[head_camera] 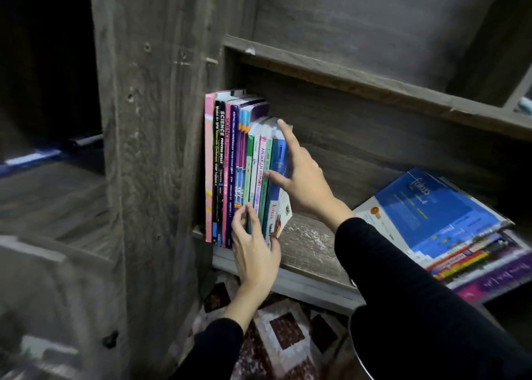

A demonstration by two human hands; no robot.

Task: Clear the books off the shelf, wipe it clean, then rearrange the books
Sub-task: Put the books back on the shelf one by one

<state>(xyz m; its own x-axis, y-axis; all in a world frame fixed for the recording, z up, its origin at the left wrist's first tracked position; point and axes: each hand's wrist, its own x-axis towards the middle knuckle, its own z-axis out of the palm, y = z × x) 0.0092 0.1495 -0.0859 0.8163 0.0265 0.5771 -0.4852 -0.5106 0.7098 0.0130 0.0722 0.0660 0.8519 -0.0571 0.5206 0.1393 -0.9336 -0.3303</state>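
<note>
A: Where do the books stand?
B: The upright books (230, 172) fill the left end of the shelf (311, 244), against its side panel (155, 149); a flat stack (449, 221) lies at the right end.
A: And my hands?
B: Your left hand (254, 250) pinches the lower ends of the rightmost spines. Your right hand (305, 183) is spread, fingers straight, index tip on the blue book (280, 155).

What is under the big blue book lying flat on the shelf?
Under the blue Fokus book lies a stack of more books, only their colourful edges showing, with a purple book at the bottom. Their covers are mostly hidden.
</note>
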